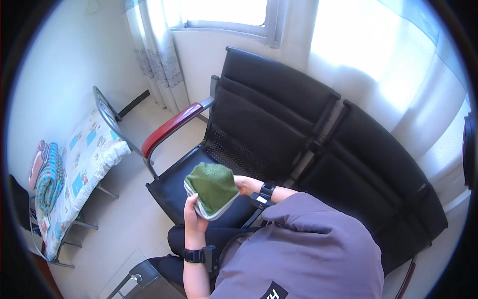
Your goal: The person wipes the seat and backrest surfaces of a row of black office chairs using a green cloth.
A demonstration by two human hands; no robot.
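Observation:
A thick green cloth (213, 185) with a fuzzy face and pale layers along its lower edge is held up in front of me, above the black seat. My left hand (195, 215) grips its near left edge, with the thumb over the pale border. On the other side my right hand (243, 184) closes on the cloth's right edge; some of its fingers are hidden behind the fabric. Whether the cloth is one folded piece or a small stack, I cannot tell. Black bands with small devices circle both wrists.
I sit on a black bench (274, 94) with a red armrest (172, 128). A glass-topped table (154, 281) stands at the lower left. Farther left is a metal-framed bed (82, 164) carrying a rolled blue quilt (50, 182). Curtains (159, 65) and a window are behind the bench.

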